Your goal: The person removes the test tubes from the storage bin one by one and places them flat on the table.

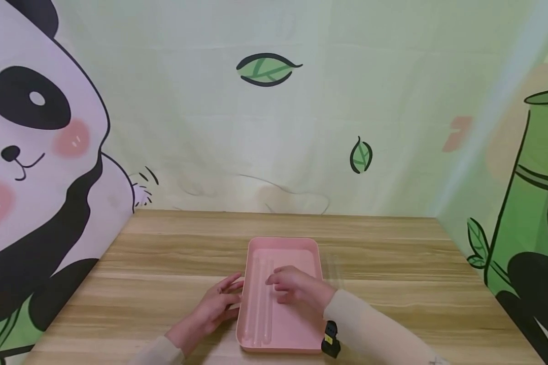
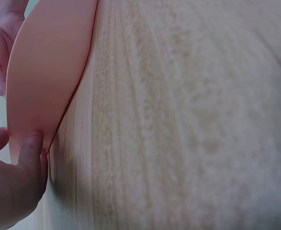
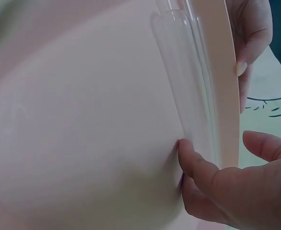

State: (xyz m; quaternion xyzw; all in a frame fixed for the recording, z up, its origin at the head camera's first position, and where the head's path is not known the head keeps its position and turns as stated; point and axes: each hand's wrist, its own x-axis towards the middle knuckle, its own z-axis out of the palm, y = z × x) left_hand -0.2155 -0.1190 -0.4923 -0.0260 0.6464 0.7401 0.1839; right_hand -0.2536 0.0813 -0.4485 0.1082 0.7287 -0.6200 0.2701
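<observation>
A pink tray (image 1: 297,329) lies on the wooden table. Along its left side, clear round-ended test tubes (image 1: 268,324) lie lengthwise, close together; their number is hard to make out. My right hand (image 1: 301,286) reaches into the tray, its fingertips (image 3: 188,155) against the side of the innermost tube, the thumb held away. At the tray's left outer wall is my left hand (image 1: 216,306), fingers loosely spread; in the left wrist view, fingertips (image 2: 34,141) touch that wall. Neither hand grips anything.
More clear tubes (image 1: 335,271), faint against the wood, lie just right of the tray. A small black device (image 1: 331,339) is at the right wrist, by the tray's near right corner. A printed cloth (image 1: 274,126) stands behind the table (image 1: 392,248).
</observation>
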